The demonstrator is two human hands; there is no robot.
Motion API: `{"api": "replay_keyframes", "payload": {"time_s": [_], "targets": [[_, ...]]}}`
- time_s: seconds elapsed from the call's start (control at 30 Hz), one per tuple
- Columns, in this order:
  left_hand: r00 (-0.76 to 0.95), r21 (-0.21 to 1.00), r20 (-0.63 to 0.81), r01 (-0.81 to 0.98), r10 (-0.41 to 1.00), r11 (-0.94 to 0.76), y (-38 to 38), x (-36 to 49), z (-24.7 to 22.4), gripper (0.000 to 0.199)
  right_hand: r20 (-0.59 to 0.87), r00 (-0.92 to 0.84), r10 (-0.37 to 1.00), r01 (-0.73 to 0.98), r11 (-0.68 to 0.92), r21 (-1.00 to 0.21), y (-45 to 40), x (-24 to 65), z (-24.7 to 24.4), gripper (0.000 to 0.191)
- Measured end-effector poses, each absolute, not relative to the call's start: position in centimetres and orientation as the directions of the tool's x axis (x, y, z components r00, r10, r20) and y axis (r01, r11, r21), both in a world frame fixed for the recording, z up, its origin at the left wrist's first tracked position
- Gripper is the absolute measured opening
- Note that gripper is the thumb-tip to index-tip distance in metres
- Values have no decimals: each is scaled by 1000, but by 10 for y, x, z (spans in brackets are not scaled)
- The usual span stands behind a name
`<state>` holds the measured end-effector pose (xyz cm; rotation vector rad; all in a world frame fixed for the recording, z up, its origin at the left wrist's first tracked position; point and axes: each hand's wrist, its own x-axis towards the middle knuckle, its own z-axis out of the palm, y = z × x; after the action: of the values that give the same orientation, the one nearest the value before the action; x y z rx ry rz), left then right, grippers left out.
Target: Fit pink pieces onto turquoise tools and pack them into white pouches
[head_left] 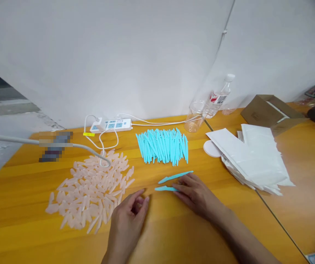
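Observation:
My right hand (196, 194) grips a light-blue eyebrow razor (165, 188) at one end, its slim tip pointing left. Just beyond, a second blue razor (174, 177) reaches under or against my fingertips; whether it is held or lies on the table I cannot tell. My left hand (128, 220) hovers by the near table with thumb and forefinger apart, the other fingers curled, and nothing visible between them. Ahead of both hands lies a row-like pile of blue razors (163, 146). Left of my left hand spreads a loose heap of pale pink translucent caps (88, 190).
White padded envelopes (251, 157) are stacked at right, beside a white disc (212, 148). Along the wall stand a power strip (124, 125), a clear tub (192, 124), a bottle (218, 97) and a cardboard box (267, 110). A grey cable (91, 149) crosses above the caps.

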<state>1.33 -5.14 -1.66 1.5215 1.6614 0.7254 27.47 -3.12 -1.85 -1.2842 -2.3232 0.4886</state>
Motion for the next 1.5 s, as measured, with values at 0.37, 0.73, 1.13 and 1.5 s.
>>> {"api": "replay_keyframes", "payload": {"time_s": [0.37, 0.73, 1.13, 1.5], "targets": [[230, 436, 141, 859, 963, -269, -61, -8, -23, 29, 328, -269, 905, 825, 392, -406, -13, 293, -26, 27], [212, 717, -70, 690, 975, -98, -52, -1, -4, 31, 4, 372, 928, 762, -303, -573, 86, 306, -20, 38], [143, 900, -187, 423, 972, 111, -47, -1, -3, 25, -108, 287, 952, 452, -234, -861, 62, 325, -11, 42], [319, 607, -53, 762, 946, -223, -46, -8, -10, 24, -295, -287, 912, 263, -221, -939, -20, 285, 7, 38]]}}
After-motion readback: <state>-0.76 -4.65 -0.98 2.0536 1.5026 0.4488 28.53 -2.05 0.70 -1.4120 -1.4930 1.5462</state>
